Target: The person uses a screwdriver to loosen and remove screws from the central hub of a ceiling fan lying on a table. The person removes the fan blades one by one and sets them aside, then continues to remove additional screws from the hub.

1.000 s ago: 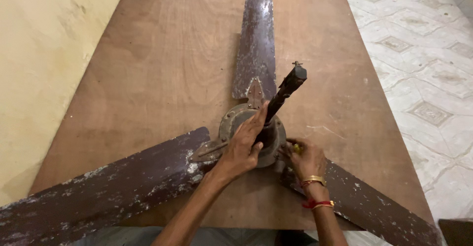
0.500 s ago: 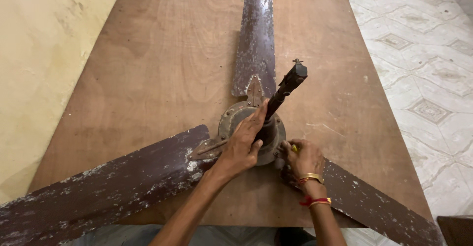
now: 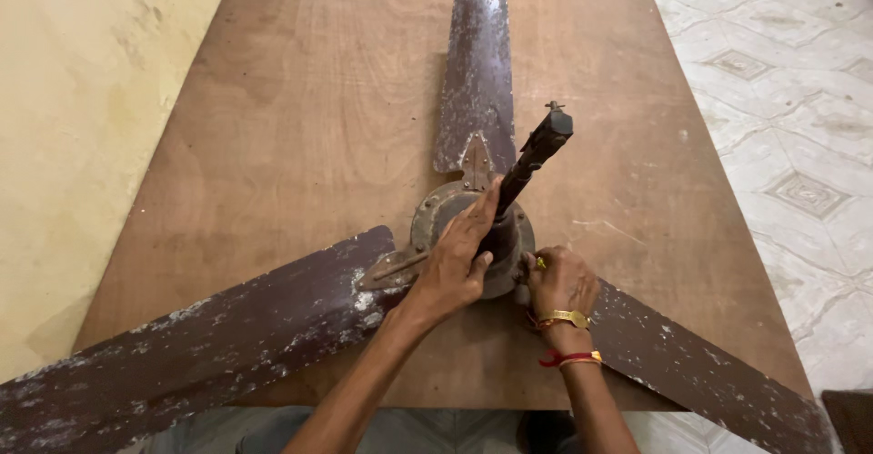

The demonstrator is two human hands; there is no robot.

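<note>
An old brown ceiling fan lies on a wooden board. Its round motor hub sits at the middle, with a dark down rod rising from it at a tilt. My left hand rests on the hub, fingers wrapped around the base of the rod. My right hand is closed at the hub's right edge, where the right blade joins; a small yellow piece shows at its fingertips. A gold bangle and a red thread circle that wrist. The far blade and left blade are flecked with white.
The board lies on the floor between a yellowish wall on the left and patterned pale floor tiles on the right. The left and right blades reach past the board's near edge.
Both hands stay at the hub almost unmoved. The view has shifted slightly, so the fan sits a little lower in the picture.
</note>
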